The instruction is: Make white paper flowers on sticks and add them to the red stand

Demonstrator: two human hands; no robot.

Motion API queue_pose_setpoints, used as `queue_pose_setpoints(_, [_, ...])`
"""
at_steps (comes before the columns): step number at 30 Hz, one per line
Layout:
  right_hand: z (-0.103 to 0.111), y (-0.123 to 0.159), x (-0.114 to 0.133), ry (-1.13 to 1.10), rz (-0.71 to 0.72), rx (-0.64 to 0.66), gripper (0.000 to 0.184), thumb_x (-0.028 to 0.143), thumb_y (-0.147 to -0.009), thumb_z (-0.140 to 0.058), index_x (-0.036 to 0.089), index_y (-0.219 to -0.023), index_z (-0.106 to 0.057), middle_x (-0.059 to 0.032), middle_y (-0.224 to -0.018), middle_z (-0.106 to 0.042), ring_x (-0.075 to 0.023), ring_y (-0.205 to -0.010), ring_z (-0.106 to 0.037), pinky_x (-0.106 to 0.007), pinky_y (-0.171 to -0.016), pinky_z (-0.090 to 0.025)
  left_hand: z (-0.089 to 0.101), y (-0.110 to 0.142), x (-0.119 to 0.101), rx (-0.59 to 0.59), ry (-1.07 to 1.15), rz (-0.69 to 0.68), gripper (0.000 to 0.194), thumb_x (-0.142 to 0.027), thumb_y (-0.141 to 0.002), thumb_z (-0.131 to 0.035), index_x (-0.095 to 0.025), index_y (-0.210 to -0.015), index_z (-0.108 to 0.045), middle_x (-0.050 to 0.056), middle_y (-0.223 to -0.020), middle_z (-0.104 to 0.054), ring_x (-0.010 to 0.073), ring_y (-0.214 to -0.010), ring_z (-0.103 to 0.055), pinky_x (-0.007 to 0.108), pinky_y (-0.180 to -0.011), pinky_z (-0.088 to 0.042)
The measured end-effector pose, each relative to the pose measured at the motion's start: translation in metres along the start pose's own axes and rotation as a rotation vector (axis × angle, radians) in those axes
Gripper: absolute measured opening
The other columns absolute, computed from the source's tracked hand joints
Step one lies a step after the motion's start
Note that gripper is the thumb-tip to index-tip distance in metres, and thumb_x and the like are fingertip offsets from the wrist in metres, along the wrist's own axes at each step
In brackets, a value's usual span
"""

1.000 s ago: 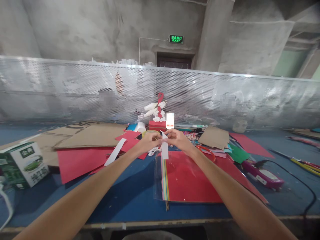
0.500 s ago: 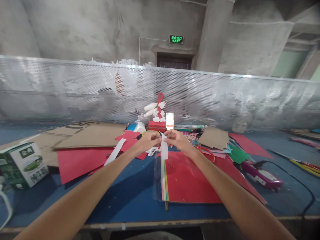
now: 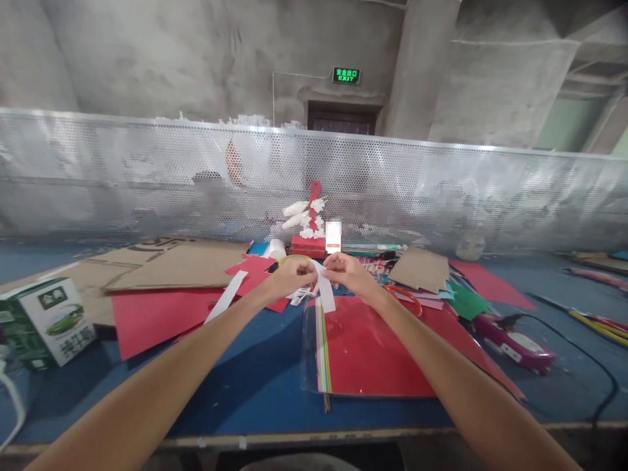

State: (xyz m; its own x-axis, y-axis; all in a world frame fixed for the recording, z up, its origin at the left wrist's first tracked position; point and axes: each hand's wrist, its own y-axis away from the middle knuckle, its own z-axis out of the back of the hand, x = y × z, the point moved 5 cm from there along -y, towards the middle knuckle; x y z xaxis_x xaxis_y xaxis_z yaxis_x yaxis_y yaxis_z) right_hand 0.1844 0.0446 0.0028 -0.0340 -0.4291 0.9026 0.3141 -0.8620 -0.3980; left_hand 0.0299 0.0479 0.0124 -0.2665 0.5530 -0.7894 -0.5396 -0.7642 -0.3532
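Note:
A white paper strip (image 3: 326,296) hangs at a slant between my two hands, its lower end over the stack of red paper. My left hand (image 3: 293,277) is closed, its fingertips pinched at the strip's left edge near the top. From the other side my right hand (image 3: 349,273) pinches the upper part of the same strip between thumb and fingers. Below lies the red paper stack (image 3: 383,347) in a clear sleeve, with coloured edges along its left. Behind my left hand shows part of a yellowish roll of tape (image 3: 294,259).
Cardboard sheets (image 3: 181,265), red paper (image 3: 157,320) and another white strip (image 3: 226,297) lie left, beside a milk carton (image 3: 61,320). A red box with white flowers (image 3: 308,246) and a phone (image 3: 333,237) stand behind. Red-handled scissors (image 3: 409,299) and a purple corded device (image 3: 515,343) lie right.
The strip's lower end has swung to the right, so it now slants instead of hanging straight. Both hands stay in nearly the same place.

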Motion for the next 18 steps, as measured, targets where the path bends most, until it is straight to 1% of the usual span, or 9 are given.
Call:
queue_pose_setpoints(3, [0.000,0.000,0.001,0.009,0.037,0.002,0.033,0.040,-0.068,-0.077,0.018,-0.082,-0.056,0.0008,-0.072,-0.063,-0.0112,-0.061,-0.058,-0.023,-0.057,-0.047,0.000,-0.001,0.000,0.002,0.020,-0.012,0.012,-0.026,-0.076,-0.058,-0.016,-0.070,-0.060,0.002,-0.066,-0.062,0.0112,-0.059,-0.055,0.024,-0.060,-0.046])
queue_pose_setpoints(6, [0.001,-0.001,0.003,0.057,0.055,-0.011,0.033,0.042,-0.067,-0.077,0.018,-0.079,-0.058,0.0008,-0.071,-0.062,-0.0113,-0.061,-0.057,-0.023,-0.057,-0.047,0.001,-0.002,0.002,0.009,0.025,-0.028,0.015,-0.029,-0.078,-0.058,-0.016,-0.070,-0.060,0.002,-0.066,-0.061,0.0107,-0.059,-0.054,0.023,-0.059,-0.045])
queue_pose_setpoints(9, [0.001,-0.001,0.007,0.116,0.045,-0.027,0.033,0.044,-0.067,-0.077,0.017,-0.078,-0.062,-0.0001,-0.069,-0.063,-0.0117,-0.059,-0.057,-0.024,-0.056,-0.048,0.001,-0.002,0.003,-0.001,0.020,-0.029,0.018,-0.032,-0.080,-0.057,-0.016,-0.073,-0.061,0.002,-0.067,-0.061,0.0108,-0.060,-0.055,0.023,-0.060,-0.046])
queue_pose_setpoints(12, [-0.002,0.001,0.012,0.168,0.032,-0.006,0.030,0.044,-0.070,-0.074,0.016,-0.077,-0.066,-0.0016,-0.068,-0.064,-0.0113,-0.057,-0.057,-0.024,-0.056,-0.048,0.003,-0.001,0.002,-0.045,-0.026,-0.043,0.020,-0.034,-0.081,-0.057,-0.016,-0.075,-0.062,0.003,-0.071,-0.063,0.0117,-0.063,-0.056,0.023,-0.061,-0.046])
queue_pose_setpoints(15, [-0.005,0.003,0.015,0.170,0.000,0.014,0.026,0.041,-0.075,-0.070,0.015,-0.077,-0.067,-0.0029,-0.068,-0.066,-0.0111,-0.056,-0.057,-0.024,-0.055,-0.048,0.004,0.000,-0.001,-0.069,-0.098,-0.070,0.021,-0.034,-0.081,-0.056,-0.015,-0.074,-0.063,0.003,-0.071,-0.063,0.0121,-0.063,-0.056,0.023,-0.059,-0.045])
queue_pose_setpoints(18, [-0.006,0.004,0.015,0.168,-0.031,0.006,0.024,0.039,-0.076,-0.069,0.016,-0.080,-0.067,-0.0029,-0.068,-0.068,-0.0115,-0.055,-0.058,-0.024,-0.055,-0.048,0.004,0.001,-0.005,-0.084,-0.160,-0.094,0.020,-0.031,-0.081,-0.055,-0.015,-0.075,-0.064,0.003,-0.072,-0.064,0.0125,-0.063,-0.056,0.022,-0.059,-0.044])
